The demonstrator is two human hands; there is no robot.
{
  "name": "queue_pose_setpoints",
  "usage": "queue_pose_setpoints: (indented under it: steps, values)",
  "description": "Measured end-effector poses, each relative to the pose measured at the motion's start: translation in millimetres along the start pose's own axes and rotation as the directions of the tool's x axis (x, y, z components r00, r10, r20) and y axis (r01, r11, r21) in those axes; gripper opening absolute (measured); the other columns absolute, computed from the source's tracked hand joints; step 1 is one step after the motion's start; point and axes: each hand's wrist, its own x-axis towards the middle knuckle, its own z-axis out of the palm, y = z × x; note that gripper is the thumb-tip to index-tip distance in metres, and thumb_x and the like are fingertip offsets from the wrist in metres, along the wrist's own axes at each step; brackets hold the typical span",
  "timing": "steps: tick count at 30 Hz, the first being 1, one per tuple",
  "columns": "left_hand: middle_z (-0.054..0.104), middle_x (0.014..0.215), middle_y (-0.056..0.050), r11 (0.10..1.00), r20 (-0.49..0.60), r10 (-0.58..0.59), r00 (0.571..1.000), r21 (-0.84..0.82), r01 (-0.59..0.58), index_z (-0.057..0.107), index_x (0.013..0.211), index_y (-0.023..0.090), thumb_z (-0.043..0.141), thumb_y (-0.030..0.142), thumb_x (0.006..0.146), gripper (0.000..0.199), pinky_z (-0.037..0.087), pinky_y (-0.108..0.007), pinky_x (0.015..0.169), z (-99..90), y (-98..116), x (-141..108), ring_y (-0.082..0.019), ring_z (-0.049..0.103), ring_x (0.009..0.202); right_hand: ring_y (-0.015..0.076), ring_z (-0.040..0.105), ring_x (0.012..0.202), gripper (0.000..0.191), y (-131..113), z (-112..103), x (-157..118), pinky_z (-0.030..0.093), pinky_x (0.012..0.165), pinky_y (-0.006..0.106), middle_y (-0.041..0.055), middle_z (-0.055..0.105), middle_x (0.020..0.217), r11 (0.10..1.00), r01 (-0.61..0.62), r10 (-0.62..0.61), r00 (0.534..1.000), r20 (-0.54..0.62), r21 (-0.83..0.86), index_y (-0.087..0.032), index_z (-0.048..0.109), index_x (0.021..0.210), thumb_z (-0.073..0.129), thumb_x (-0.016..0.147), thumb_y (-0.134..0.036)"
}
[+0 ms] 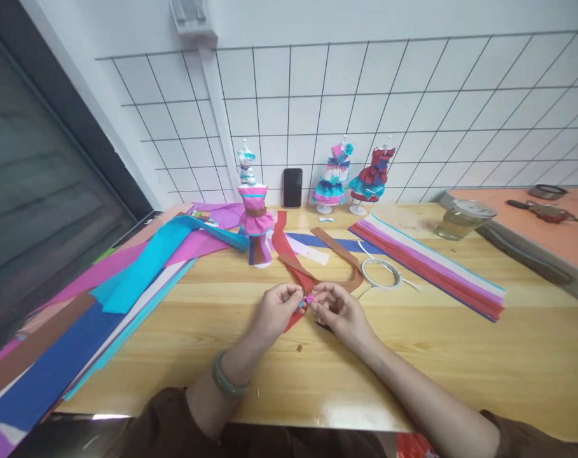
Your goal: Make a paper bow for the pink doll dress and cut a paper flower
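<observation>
At the middle of the wooden table, my left hand [280,310] and my right hand [337,313] pinch a small pink and blue piece [309,299] between their fingertips. Both hands are closed, with the piece between them. A red strip [289,257] runs from behind the hands and shows again below my left fingers. Just beyond my right hand lies a brown strip [341,245], curving toward a white roll of tape [381,273]. Behind my left hand stands a small dress form [256,213] in pink, brown and blue. Part of a dark object shows under my right hand.
Long coloured strips [150,254] cover the left side. A striped stack of strips [432,267] lies at the right, near a glass cup [464,219]. Two dressed forms [331,184] and a black phone [292,187] stand by the tiled wall. An orange surface [546,222] is at far right.
</observation>
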Motion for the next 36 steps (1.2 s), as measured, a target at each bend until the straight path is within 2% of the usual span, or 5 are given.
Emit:
queue_pose_setpoints:
  steps: [16,22,29,32,36]
  values:
    - [0.060,0.066,-0.002,0.997,-0.024,0.027,0.999,-0.072,-0.029,0.060,0.073,0.012,0.064,0.033,0.069,0.022,0.044,-0.021,0.057,-2.6,5.7,-0.7,-0.008,0.053,0.054,0.0106,0.050,0.059,0.037,2.4,4.2,-1.5,0.040,0.049,0.023,-0.0008,0.055,0.074,0.999,0.032,-0.033,0.999,0.032,0.031,-0.021,0.046,0.101,0.066,0.072,-0.031]
    - [0.060,0.065,-0.002,0.998,-0.027,0.056,0.998,-0.001,-0.056,0.061,0.074,0.011,0.062,0.033,0.070,0.022,0.042,-0.020,0.056,-3.5,3.4,-0.2,-0.008,0.053,0.055,0.0054,0.044,0.048,0.030,3.7,1.3,0.6,0.039,0.045,0.022,0.0003,0.053,0.084,0.992,0.082,-0.080,0.996,-0.024,0.091,-0.021,0.050,0.099,0.062,0.074,-0.033]
    - [0.059,0.061,-0.001,0.996,0.016,0.074,0.997,0.050,-0.074,0.063,0.071,0.010,0.061,0.028,0.071,0.017,0.040,-0.018,0.054,-0.9,4.3,-1.9,-0.007,0.050,0.053,0.0057,0.045,0.050,0.030,9.4,2.0,2.3,0.039,0.044,0.020,-0.0018,0.051,0.077,0.992,0.055,-0.054,0.998,-0.010,0.112,-0.021,0.051,0.098,0.063,0.073,-0.031]
    - [0.060,0.064,-0.003,0.999,0.011,0.039,0.999,0.015,-0.039,0.063,0.072,0.010,0.062,0.028,0.070,0.018,0.042,-0.019,0.055,-2.0,2.6,-0.7,-0.007,0.052,0.054,0.0063,0.046,0.053,0.031,12.3,1.5,2.1,0.040,0.046,0.020,-0.0015,0.052,0.077,0.993,0.046,-0.046,0.999,0.001,0.105,-0.020,0.051,0.099,0.065,0.073,-0.029]
    - [0.062,0.072,-0.005,0.988,0.014,-0.038,0.999,-0.150,0.040,0.063,0.080,0.010,0.065,0.030,0.068,0.024,0.045,-0.022,0.057,-4.5,1.2,0.8,-0.010,0.056,0.060,0.0054,0.046,0.050,0.033,11.6,-0.6,2.8,0.040,0.044,0.020,-0.0020,0.052,0.076,0.992,0.023,-0.024,1.000,0.002,0.127,-0.020,0.051,0.099,0.065,0.072,-0.029]
